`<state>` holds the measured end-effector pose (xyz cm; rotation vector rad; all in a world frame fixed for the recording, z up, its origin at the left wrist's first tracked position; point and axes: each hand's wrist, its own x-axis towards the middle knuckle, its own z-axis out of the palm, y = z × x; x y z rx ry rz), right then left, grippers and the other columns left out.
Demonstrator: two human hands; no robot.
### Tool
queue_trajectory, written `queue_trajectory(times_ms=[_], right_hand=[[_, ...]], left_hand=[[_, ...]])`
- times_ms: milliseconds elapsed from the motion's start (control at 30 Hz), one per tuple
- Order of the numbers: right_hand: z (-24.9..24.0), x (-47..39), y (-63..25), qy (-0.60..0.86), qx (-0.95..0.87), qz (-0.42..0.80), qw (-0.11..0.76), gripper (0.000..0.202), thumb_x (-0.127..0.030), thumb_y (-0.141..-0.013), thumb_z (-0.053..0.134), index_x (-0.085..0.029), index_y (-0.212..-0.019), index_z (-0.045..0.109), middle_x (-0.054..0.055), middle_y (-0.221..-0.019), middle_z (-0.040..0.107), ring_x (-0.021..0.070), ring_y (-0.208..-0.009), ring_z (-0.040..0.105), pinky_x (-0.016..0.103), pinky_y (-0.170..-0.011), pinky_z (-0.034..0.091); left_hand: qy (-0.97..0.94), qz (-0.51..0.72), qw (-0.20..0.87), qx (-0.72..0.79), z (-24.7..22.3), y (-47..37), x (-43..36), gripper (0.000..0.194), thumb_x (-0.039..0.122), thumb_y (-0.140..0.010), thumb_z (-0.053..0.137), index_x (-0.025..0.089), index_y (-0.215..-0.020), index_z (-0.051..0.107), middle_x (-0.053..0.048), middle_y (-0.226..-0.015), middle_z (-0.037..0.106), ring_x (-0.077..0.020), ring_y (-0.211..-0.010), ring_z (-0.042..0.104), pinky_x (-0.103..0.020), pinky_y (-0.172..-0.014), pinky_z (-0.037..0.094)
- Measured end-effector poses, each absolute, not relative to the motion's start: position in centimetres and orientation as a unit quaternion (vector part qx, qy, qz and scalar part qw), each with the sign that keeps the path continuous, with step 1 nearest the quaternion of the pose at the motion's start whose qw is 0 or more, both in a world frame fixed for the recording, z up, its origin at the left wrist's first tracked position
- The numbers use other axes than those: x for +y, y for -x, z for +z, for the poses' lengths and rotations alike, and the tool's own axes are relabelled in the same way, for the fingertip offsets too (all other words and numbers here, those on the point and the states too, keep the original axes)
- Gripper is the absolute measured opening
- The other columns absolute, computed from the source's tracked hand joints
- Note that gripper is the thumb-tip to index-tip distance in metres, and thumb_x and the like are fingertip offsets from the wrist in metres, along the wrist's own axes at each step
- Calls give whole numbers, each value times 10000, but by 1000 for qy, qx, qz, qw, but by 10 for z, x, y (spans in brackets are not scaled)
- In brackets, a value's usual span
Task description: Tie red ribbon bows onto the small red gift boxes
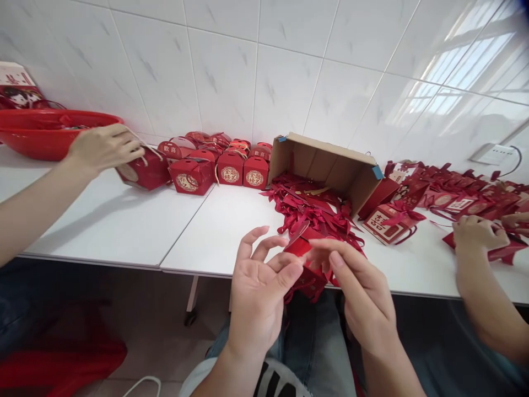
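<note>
The person's left hand (262, 286) and right hand (361, 284) meet fingertip to fingertip, loosely curled; whether they pinch anything cannot be told. Just behind them, a red folded-paper gift box (308, 259) sits at the white table's (136, 237) near edge, before the heaped dark-red satin ribbons (303, 204).

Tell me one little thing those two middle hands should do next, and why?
Maybe the left hand should steady the red box. Both it and the right hand are up in front of the box, and neither seems to have a firm grip on it. I can't tell if the fingertips pinch something tiny.
</note>
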<state>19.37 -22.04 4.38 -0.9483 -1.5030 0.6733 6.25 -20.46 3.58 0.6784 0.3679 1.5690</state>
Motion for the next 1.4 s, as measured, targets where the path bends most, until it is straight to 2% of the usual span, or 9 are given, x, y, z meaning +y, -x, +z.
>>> queue_trajectory(times_ms=[67,100,267,533,733,867,1033,1267,1400], right_hand=[[44,-220,-197,422,-651,282,564,244,-231,-945,450,-238,-1134,604,44,-939,650,153,-853,601,273,-733,487],[45,-220,-198,427,-661,269,555,243,-229,-933,473,-238,-1137,605,46,-947,654,158,-850,605,279,-730,491],[50,-218,-202,427,-710,200,522,142,-193,-865,567,-206,-928,694,66,-906,676,178,-802,621,305,-700,498],[56,-218,-209,443,-728,158,499,97,-150,-823,604,-200,-804,685,20,-744,665,135,-647,598,256,-587,472],[58,-215,-214,438,-764,91,465,91,-144,-829,582,-183,-788,653,28,-722,647,135,-628,579,256,-568,471],[62,-212,-221,422,-818,52,388,108,-137,-849,519,-183,-791,597,30,-711,595,130,-626,518,257,-561,432],[64,-208,-227,383,-876,17,293,196,-101,-807,449,-193,-635,456,-10,-616,417,114,-562,369,243,-502,304],[55,-203,-221,315,-876,-48,363,224,-65,-682,470,-213,-566,349,-40,-550,306,109,-508,251,263,-481,227],[49,-206,-221,339,-802,-82,484,217,-39,-674,503,-202,-581,394,-36,-556,304,106,-508,250,274,-479,197]], left_hand=[[-308,682,639,178,34,-64,-203,524,48,-684,745,252,-1094,491,33,-933,613,-44,-678,648,-207,-772,564],[-314,678,637,189,33,-64,-202,536,44,-680,749,253,-1092,478,35,-926,623,-47,-670,657,-201,-768,563],[-348,670,610,242,33,-65,-202,556,68,-695,749,261,-1103,425,33,-887,658,-86,-682,698,-192,-737,570],[-408,646,579,284,34,-68,-204,592,111,-705,749,270,-1150,392,6,-916,677,-121,-712,715,-195,-722,575],[-425,639,565,301,35,-70,-205,609,111,-706,738,266,-1172,378,-8,-914,683,-135,-715,715,-211,-716,574],[-429,627,574,306,37,-69,-207,635,101,-693,739,269,-1183,372,-3,-908,682,-140,-717,715,-217,-717,568],[-449,588,607,292,39,-64,-207,598,94,-681,741,265,-1132,388,12,-869,665,-133,-682,704,-210,-671,557],[-487,537,638,261,37,-59,-203,498,88,-676,748,233,-1055,459,12,-823,662,-126,-681,694,-211,-689,547],[-424,592,655,199,34,-61,-197,402,93,-717,724,202,-1035,504,-21,-911,676,-157,-870,696,-241,-830,540]])
